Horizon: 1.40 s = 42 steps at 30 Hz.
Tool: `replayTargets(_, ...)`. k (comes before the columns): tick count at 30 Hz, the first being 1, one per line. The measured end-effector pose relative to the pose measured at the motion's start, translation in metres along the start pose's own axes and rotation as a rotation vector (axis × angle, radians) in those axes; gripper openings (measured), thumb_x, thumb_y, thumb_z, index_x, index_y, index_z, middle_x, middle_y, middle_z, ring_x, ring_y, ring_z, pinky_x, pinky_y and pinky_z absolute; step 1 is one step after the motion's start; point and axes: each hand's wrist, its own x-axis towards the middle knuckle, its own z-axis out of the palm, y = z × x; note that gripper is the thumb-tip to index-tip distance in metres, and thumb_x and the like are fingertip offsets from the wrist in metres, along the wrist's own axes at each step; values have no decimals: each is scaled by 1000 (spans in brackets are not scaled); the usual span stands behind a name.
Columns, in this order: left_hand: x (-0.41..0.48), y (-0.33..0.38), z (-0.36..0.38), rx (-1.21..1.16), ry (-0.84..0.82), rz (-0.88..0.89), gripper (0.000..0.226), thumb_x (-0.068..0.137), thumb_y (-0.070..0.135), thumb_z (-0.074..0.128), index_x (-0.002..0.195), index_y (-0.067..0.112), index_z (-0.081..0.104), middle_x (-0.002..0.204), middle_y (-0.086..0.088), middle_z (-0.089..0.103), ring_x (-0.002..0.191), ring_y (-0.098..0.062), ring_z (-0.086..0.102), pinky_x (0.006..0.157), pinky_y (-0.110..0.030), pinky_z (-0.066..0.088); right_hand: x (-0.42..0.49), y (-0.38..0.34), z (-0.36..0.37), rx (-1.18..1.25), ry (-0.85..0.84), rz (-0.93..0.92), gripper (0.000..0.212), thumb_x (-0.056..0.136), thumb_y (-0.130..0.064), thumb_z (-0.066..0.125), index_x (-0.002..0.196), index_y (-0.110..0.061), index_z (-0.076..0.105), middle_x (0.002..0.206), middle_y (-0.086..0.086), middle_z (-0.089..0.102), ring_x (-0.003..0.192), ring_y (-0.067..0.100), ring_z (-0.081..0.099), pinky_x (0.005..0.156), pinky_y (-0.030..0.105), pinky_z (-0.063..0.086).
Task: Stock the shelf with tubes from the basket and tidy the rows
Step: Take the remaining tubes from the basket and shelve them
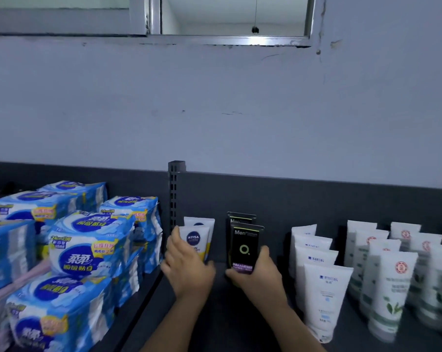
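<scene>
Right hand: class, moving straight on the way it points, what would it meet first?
Probably the rear black tube, just behind the front black tube the right hand holds; depth unclear.

**A:** what's standing on the dark shelf (222,313) right now?

**B:** white Nivea tube (194,241) is upright with the left hand (187,268) wrapped round its lower half, and a second Nivea tube (199,221) is right behind it. Just beside that, the black Men tube (244,246) is upright too, with the right hand (258,278) gripping its base.

**A:** and further right?

**B:** a row of plain white tubes (324,295), then the leaf-print tubes (392,288), all crimp-up.
</scene>
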Motion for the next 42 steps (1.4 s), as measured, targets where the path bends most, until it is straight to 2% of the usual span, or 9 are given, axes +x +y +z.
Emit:
replayTargets(4,8,-18,-8,-197,-83,59,105,76,19,76,151,7,4,146,-14,29,132,-30,36,101,-36,37,2,3,5,16,-19,-13,59,61,-36,84,97,-19,41,109,0,64,101,22,62,79,28,48)
replayTargets(8,14,-31,-9,-287,-134,135,107,75,15,76,152,7,2,148,-12,28,134,-25,33,104,-28,32,5,5,7,-10,-50,-43,55,62,-35,84,95,-20,44,107,-2,64,99,19,62,80,28,49)
replayTargets(23,17,-51,8,-360,-185,78,108,66,26,82,147,22,10,135,-3,51,114,-17,58,95,-39,51,8,10,14,-35,-13,-30,54,64,-39,82,99,-22,45,106,-4,65,97,19,63,81,32,52)
replayTargets(26,18,-45,2,-387,-244,26,120,54,33,87,146,20,11,139,-5,46,122,-20,52,101,-41,46,5,7,11,29,26,-50,73,57,-46,85,109,-21,40,115,-4,57,104,20,60,83,34,50)
replayTargets(30,22,-43,-11,-417,-366,-148,137,36,47,84,148,13,12,145,-6,33,132,-23,40,109,-40,38,-2,-1,1,-27,325,-186,95,56,-63,79,125,-14,37,120,0,42,111,21,52,84,33,47)
replayTargets(33,21,-49,-18,-623,-400,-262,119,40,53,71,144,14,29,141,-4,44,126,-21,47,108,-41,39,-10,-8,-6,-31,473,-545,63,70,-59,72,108,-17,44,99,-5,45,88,10,50,73,18,41)
replayTargets(36,28,-68,-2,-970,-425,-418,95,61,65,73,137,15,47,135,-7,57,120,-20,57,108,-45,40,-32,-28,7,57,313,-789,25,83,-44,63,89,-24,49,83,-17,45,73,0,46,65,11,38)
replayTargets(38,35,-86,20,-1027,-522,-429,84,71,73,64,134,19,53,137,-9,56,124,-24,56,109,-49,37,-45,-44,29,212,188,-739,20,83,-43,61,93,-28,53,90,-20,49,81,-1,53,71,8,39)
replayTargets(42,33,-82,16,-994,-575,-419,86,73,86,44,129,22,59,134,-3,59,125,-21,54,110,-47,37,-44,-39,91,311,93,-407,89,70,-79,52,135,-18,41,132,-9,45,123,-2,42,103,16,35)
